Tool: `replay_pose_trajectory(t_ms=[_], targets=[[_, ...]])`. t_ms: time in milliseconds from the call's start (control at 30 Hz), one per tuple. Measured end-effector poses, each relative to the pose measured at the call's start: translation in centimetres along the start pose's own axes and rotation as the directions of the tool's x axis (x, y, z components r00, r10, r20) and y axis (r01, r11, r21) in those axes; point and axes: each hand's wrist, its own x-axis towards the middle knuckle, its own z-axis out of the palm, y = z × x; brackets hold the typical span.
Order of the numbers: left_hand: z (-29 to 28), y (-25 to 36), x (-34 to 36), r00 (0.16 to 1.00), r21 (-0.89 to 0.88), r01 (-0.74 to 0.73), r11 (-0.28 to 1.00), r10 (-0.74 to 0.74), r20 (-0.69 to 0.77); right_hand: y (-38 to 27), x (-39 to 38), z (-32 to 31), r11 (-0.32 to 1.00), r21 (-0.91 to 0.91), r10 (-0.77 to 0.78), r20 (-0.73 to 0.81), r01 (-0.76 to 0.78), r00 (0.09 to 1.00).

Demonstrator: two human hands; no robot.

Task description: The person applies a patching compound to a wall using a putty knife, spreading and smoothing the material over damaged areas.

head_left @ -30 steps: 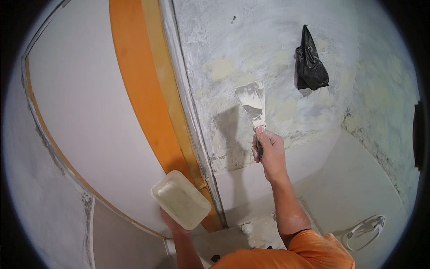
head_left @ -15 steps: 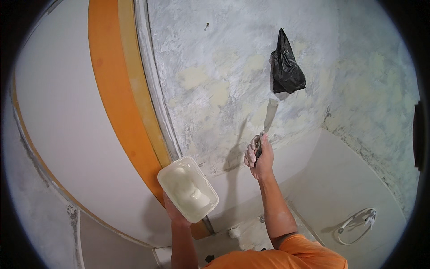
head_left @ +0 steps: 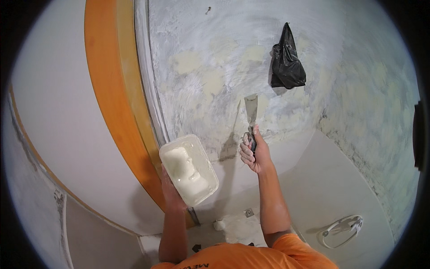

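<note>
My right hand (head_left: 255,151), dusty with dried white paste, is closed around the dark handle of a putty knife (head_left: 251,109). Its flat blade points up toward the patchy wall (head_left: 192,85); whether it touches the wall I cannot tell. My left hand (head_left: 172,188) grips the side of a white rectangular tub (head_left: 209,172), partly hidden behind it. Inside the tub lies creamy white putty (head_left: 182,168), heaped and smeared along the walls. The tub is tilted so its opening faces me.
A black plastic bag (head_left: 289,67) hangs on the wall at upper right, with a small hook (head_left: 208,10) farther left. An orange door frame (head_left: 105,85) borders a white door panel (head_left: 53,89). At lower right is a coiled white hose (head_left: 342,232); a floor drain (head_left: 249,213) shows below.
The putty knife has swung left and stands more upright, with my right hand slightly left and turned. The tub sits a little higher in view.
</note>
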Motion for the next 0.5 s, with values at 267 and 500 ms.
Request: replay_pose_trajectory(t_ms=[267,500], targets=[[2.5,-1.5,0.3,0.965,-0.225,0.162,0.961,-0.203,-0.169,3.4,-6.9,0.3,0.940,-0.339,0.027,-0.022,-0.033,0.999],[3.2,-2.3,0.2,0.963,-0.260,0.216,0.941,-0.249,-0.101,7.7,-7.8,-1.8,0.918,-0.393,0.101,0.079,-0.062,0.992]])
